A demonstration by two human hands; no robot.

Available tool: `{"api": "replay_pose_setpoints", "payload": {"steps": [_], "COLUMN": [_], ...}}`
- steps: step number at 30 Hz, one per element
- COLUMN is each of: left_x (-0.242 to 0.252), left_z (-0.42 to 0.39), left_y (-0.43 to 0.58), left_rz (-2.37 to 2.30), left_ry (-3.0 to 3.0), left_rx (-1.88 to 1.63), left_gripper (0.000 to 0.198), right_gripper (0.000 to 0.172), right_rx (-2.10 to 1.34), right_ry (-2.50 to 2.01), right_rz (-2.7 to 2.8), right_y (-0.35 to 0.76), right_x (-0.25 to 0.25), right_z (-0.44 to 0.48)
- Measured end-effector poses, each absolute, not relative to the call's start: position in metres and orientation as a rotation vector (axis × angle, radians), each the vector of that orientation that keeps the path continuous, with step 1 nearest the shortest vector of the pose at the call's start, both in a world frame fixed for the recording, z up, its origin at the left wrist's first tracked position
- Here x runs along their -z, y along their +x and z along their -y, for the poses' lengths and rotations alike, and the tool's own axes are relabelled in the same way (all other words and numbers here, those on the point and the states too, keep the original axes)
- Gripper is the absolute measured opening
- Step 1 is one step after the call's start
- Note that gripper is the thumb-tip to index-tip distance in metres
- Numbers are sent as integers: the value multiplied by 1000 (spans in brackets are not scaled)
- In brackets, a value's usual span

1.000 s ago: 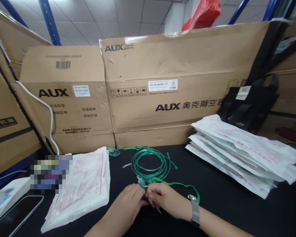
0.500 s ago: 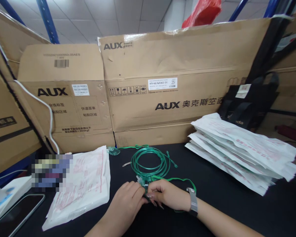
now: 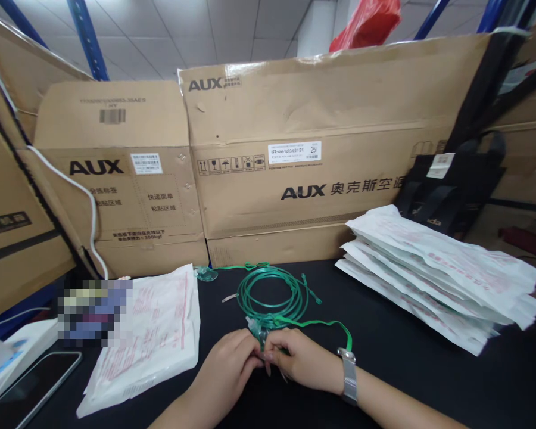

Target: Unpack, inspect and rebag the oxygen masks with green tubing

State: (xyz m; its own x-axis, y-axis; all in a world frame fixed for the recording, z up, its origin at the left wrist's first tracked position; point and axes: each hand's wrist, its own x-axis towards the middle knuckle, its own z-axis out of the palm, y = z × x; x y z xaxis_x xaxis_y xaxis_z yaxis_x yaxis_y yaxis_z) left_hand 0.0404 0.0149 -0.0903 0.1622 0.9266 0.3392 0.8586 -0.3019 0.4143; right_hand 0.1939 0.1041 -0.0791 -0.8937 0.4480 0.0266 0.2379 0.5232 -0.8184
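Observation:
My left hand (image 3: 237, 359) and my right hand (image 3: 300, 359) meet at the front middle of the table, both closed with fingertips pinched together. Between them is a see-through green oxygen mask (image 3: 262, 335), its near part hidden behind my fingers. From the mask a green elastic strap (image 3: 335, 323) runs right and bends down to my right wrist, beside the watch (image 3: 349, 375). Just beyond the hands lies a coil of green tubing (image 3: 245, 298), with its end connectors at the right. A small metal strip (image 3: 229, 297) lies left of the coil.
A white printed pouch (image 3: 161, 333) lies on the left, with a phone (image 3: 36, 387) nearer the edge. Another clear green piece (image 3: 206, 274) with a strap sits behind. Stacked white pouches (image 3: 411, 268) stand on the right. Cardboard boxes (image 3: 250, 202) wall off the back.
Both hands have shifted slightly and their fingertips are closer together. The green mask shows a little more above them. The strap at my right wrist hangs a little lower.

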Motion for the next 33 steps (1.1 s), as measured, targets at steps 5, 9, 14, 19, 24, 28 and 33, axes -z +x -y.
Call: {"api": "replay_pose_setpoints", "payload": {"steps": [5,9,14,19,24,28,33], "left_x": [91,88,84,85,88,89,85], "left_z": [-15,-14,-14,-14,-13,-11,-10], "left_y": [42,42,42,43,44,46,48], "left_rz": [-1747,-1718,-1648,-1679,-1769,-1882,-1967], "left_ry": [2134,2098,2155,2177,2246,2448,2625], "left_rx": [-877,-897,-915,-914,-835,-686,-585], "left_gripper": [12,16,16,13,4,4,5], "right_gripper": [27,29,25,28,34,35,28], "right_rx": [-1322,-1405,-1389,-1537,-1748,-1746,-1741], "right_ry": [-521,-508,-535,-504,-399,-396,-423], "right_rz": [2571,2565,2535,2470,2355,2334,2329], "right_y": [197,198,198,199,199,198,198], "right_x": [75,75,76,81,85,84,82], "right_z": [-105,-106,-106,-112,-119,-120,-118]}}
